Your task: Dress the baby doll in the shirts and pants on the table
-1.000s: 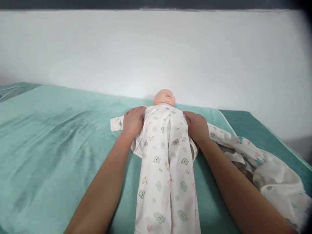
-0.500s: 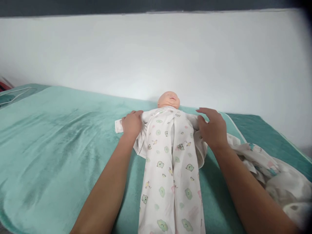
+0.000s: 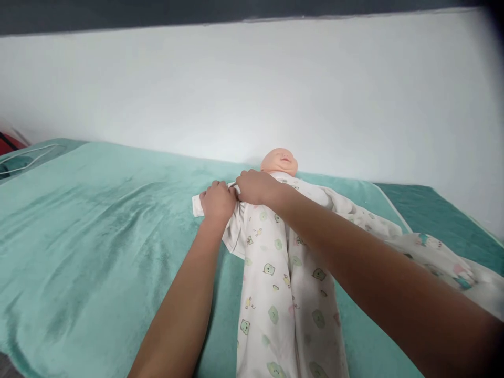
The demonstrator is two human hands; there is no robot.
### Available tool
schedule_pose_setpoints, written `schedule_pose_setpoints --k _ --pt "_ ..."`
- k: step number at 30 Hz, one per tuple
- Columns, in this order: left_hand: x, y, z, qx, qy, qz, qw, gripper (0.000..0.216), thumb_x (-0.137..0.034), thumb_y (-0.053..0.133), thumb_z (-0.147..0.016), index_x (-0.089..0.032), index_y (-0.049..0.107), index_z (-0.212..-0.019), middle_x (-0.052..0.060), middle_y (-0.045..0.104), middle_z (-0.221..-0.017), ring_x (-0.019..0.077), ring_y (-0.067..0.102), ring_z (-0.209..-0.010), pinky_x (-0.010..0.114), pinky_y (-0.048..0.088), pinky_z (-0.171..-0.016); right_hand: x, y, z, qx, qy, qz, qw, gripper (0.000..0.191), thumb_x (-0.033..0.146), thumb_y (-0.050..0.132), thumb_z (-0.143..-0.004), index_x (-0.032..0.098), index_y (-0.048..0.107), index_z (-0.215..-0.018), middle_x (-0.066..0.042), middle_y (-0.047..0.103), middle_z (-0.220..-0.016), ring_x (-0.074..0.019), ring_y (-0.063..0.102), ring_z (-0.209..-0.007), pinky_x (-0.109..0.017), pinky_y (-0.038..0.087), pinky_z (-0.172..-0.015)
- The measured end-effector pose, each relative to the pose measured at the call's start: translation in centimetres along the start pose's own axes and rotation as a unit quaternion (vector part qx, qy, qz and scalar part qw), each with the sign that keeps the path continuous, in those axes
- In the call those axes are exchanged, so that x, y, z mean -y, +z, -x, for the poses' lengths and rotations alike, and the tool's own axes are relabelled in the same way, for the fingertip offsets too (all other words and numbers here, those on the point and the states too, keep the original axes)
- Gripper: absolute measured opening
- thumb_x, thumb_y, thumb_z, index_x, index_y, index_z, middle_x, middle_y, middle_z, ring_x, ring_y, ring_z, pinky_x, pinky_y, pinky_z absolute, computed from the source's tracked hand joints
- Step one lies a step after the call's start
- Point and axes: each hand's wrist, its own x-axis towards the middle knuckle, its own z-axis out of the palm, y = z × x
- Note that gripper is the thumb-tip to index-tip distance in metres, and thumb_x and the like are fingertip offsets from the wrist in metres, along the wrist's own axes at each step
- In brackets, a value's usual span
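Note:
A baby doll (image 3: 280,160) lies on its back, its bare head toward the wall. White baby clothes (image 3: 271,294) with green and pink animal prints cover its body and run down toward me. My left hand (image 3: 219,201) is closed around the sleeve (image 3: 198,206) on the left side, and the cuff sticks out past it. Right beside it, my right hand (image 3: 255,187) has its fingers curled on the same sleeve near the doll's shoulder. My right forearm crosses over the doll's chest and hides part of it. The right-side sleeve (image 3: 364,214) lies stretched out on the bed.
A teal plush blanket (image 3: 98,252) spreads under the doll, with a darker green cover (image 3: 441,215) at the right. More white printed cloth (image 3: 444,257) lies bunched at the right. A white wall (image 3: 197,89) stands behind. A red object (image 3: 10,143) shows at the far left.
My right hand has left the right-side sleeve and crossed over the doll to the left-side sleeve, beside my left hand. The right-side sleeve now lies spread outward. My left hand stays on its sleeve.

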Motion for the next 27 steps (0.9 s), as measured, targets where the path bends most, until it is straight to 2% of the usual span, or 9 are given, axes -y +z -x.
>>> schedule_pose_setpoints --k 4,8,11,13,19,24,27 --pt "0.1 0.2 -0.1 0.013 0.007 -0.019 1.0 0.038 -0.03 0.031 -0.099 -0.019 0.067 -0.101 0.012 0.068 -0.115 0.0285 0.061 -0.114 0.043 0.042 -0.096 -0.1 -0.3 -0.5 0.055 -0.031 -0.004 0.998 0.024 0.029 0.057 -0.088 0.02 0.071 -0.105 -0.01 0.074 -0.092 -0.0248 0.066 -0.079 -0.033 0.043 -0.065" --pt "0.3 0.1 0.1 0.006 0.019 -0.026 0.999 0.04 -0.029 0.028 -0.1 -0.018 0.067 -0.104 0.011 0.069 -0.116 0.0281 0.062 -0.114 0.042 0.043 -0.094 -0.7 -0.6 -0.5 0.052 -0.049 -0.007 0.997 0.036 0.038 0.057 -0.09 0.026 0.066 -0.123 -0.008 0.074 -0.105 -0.0264 0.067 -0.088 -0.032 0.042 -0.066" --pt "0.5 -0.3 0.4 -0.006 0.015 -0.019 1.0 0.042 -0.03 0.025 -0.102 -0.018 0.065 -0.105 0.011 0.069 -0.117 0.0268 0.063 -0.112 0.04 0.044 -0.093 -1.5 -0.9 0.2 0.046 -0.06 -0.008 0.997 0.05 0.046 0.052 -0.094 0.035 0.052 -0.143 -0.007 0.07 -0.118 -0.0283 0.066 -0.099 -0.032 0.042 -0.069" --pt "0.6 -0.5 0.6 -0.01 0.007 -0.008 1.0 0.042 -0.031 0.024 -0.103 -0.018 0.064 -0.106 0.01 0.069 -0.116 0.0256 0.065 -0.11 0.038 0.045 -0.09 -2.1 -1.3 0.8 0.044 -0.058 -0.004 0.997 0.052 0.048 0.047 -0.097 0.038 0.046 -0.148 -0.008 0.068 -0.121 -0.0288 0.065 -0.1 -0.033 0.042 -0.07" --pt "1.4 -0.5 0.9 -0.002 -0.019 0.009 1.0 0.041 -0.03 0.023 -0.103 -0.019 0.061 -0.111 0.012 0.068 -0.117 0.0252 0.065 -0.109 0.037 0.048 -0.088 -4.8 -2.5 3.5 0.021 -0.005 -0.024 0.999 0.043 0.048 0.043 -0.098 0.039 0.056 -0.138 -0.008 0.064 -0.125 -0.0296 0.064 -0.101 -0.037 0.043 -0.077" --pt "2.1 -0.2 0.9 0.022 -0.037 0.024 0.999 0.035 -0.021 0.03 -0.099 -0.019 0.064 -0.107 0.012 0.069 -0.114 0.027 0.065 -0.11 0.038 0.05 -0.087 -7.1 -3.0 5.9 -0.052 0.018 -0.045 0.997 0.04 0.045 0.046 -0.097 0.038 0.06 -0.134 -0.006 0.066 -0.116 -0.0292 0.062 -0.106 -0.04 0.043 -0.087" --pt "2.0 -0.5 1.3 0.005 -0.047 0.034 0.998 0.036 -0.019 0.034 -0.096 -0.021 0.057 -0.124 0.013 0.064 -0.127 0.0267 0.062 -0.117 0.037 0.05 -0.089 -6.9 -2.7 6.2 -0.082 0.02 -0.049 0.995 0.04 0.045 0.046 -0.098 0.036 0.06 -0.134 -0.007 0.066 -0.115 -0.0286 0.062 -0.106 -0.039 0.043 -0.087"
